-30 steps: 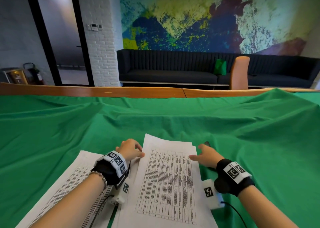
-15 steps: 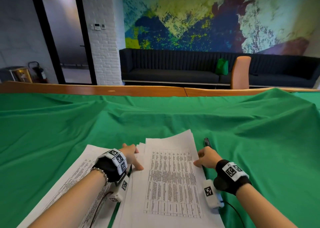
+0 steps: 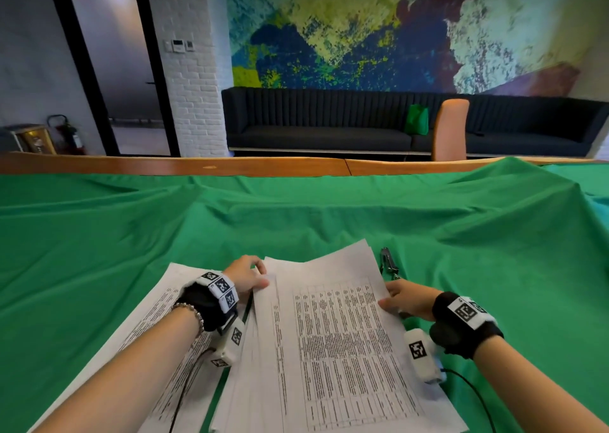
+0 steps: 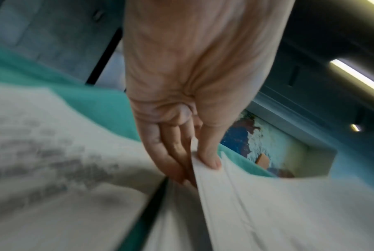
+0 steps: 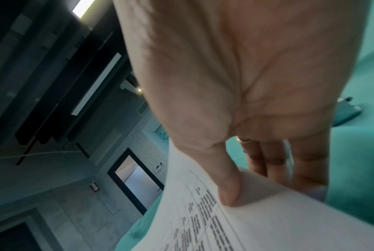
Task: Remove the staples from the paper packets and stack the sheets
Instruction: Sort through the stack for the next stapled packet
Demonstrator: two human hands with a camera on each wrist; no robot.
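A loose stack of printed sheets (image 3: 336,340) lies in front of me on the green cloth, its far end fanned out. My left hand (image 3: 247,276) pinches its left edge, thumb on top and fingers underneath (image 4: 203,161). My right hand (image 3: 403,299) pinches the right edge the same way, with the thumb pressing the top sheet (image 5: 231,195). A second pile of printed paper (image 3: 158,327) lies to the left, partly under my left forearm. A dark metal staple remover (image 3: 389,264) rests on the cloth just beyond my right hand.
The green cloth (image 3: 329,215) covers the table and is wrinkled, with a raised fold at the right. A wooden table edge (image 3: 197,165) runs along the far side. Cables trail from both wrist cameras across the paper and cloth.
Both hands went from resting at the sheets' edges to pinching them. The stack has swung clockwise, its far end now pointing right, and the staple remover has come into view.
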